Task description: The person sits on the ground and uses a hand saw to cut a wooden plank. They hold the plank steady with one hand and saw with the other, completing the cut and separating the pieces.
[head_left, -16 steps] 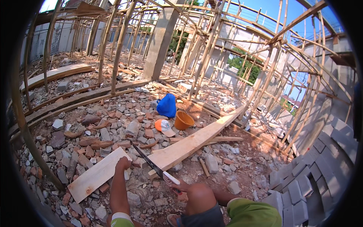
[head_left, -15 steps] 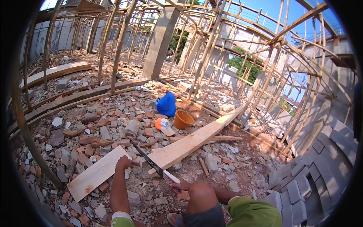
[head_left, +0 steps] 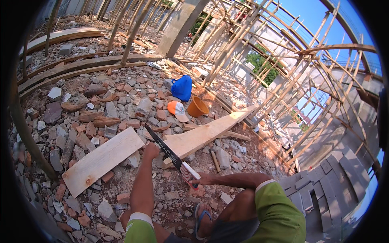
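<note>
At lower centre, the right hand (head_left: 205, 178) grips the handsaw (head_left: 167, 150); the left hand (head_left: 151, 151), grip indeterminable, is beside the short board (head_left: 103, 162).

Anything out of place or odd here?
Nothing looks spilled. Odd: the orange-and-white cap lies on broken rubble beside the orange bucket, an unlikely spot for headwear. The flip-flop also seems out of place, leaving the foot mostly bare amid rubble.

I record open room above the short board (head_left: 103, 162). Between it and the long plank (head_left: 210, 132), the saw (head_left: 165, 149) and left hand (head_left: 151, 150) obstruct my passage; farther out, I note the orange bucket (head_left: 197, 107) and cap (head_left: 177, 110).
</note>
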`<state>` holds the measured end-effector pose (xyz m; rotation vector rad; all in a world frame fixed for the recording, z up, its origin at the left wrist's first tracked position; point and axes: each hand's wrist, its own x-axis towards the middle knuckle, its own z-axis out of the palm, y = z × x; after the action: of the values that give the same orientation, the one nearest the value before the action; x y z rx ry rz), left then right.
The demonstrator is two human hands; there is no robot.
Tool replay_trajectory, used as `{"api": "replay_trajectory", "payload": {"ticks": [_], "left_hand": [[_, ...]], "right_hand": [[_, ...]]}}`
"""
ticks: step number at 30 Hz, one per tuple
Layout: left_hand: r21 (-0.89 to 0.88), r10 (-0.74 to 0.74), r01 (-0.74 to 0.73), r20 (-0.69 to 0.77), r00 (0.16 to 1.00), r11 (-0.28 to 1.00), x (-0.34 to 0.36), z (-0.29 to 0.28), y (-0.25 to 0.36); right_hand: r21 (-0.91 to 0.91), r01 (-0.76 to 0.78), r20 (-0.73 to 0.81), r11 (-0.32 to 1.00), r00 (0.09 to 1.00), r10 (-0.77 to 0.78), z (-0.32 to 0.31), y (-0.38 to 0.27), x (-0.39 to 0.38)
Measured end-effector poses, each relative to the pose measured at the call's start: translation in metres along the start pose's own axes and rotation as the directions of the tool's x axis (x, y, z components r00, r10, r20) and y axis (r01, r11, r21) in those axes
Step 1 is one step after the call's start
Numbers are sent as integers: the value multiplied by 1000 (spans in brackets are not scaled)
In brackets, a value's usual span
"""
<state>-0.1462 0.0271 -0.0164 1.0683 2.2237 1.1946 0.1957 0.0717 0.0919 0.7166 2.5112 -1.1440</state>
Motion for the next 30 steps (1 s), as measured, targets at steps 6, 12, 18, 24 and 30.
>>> {"api": "replay_trajectory", "payload": {"ticks": [6, 12, 18, 24, 30], "left_hand": [[-122, -32, 24, -66, 997, 992, -38, 6, 5], [-142, -146, 124, -155, 977, 982, -18, -30, -11], [-65, -115, 103, -219, 969, 993, -18, -32, -6], [-85, -174, 162, -163, 971, 983, -33, 5, -31], [43, -156, 165, -159, 975, 985, -61, 34, 9]], "right_hand": [[-44, -220, 3, 975, 976, 220, 2, 6, -17], [-8, -69, -88, 998, 994, 68, 10, 16, -7], [16, -42, -245, 999, 969, 45, 20, 14, -12], [133, 177, -383, 975, 917, -114, 21, 24, 0], [375, 333, -503, 865, 857, -112, 46, 44, 10]]}}
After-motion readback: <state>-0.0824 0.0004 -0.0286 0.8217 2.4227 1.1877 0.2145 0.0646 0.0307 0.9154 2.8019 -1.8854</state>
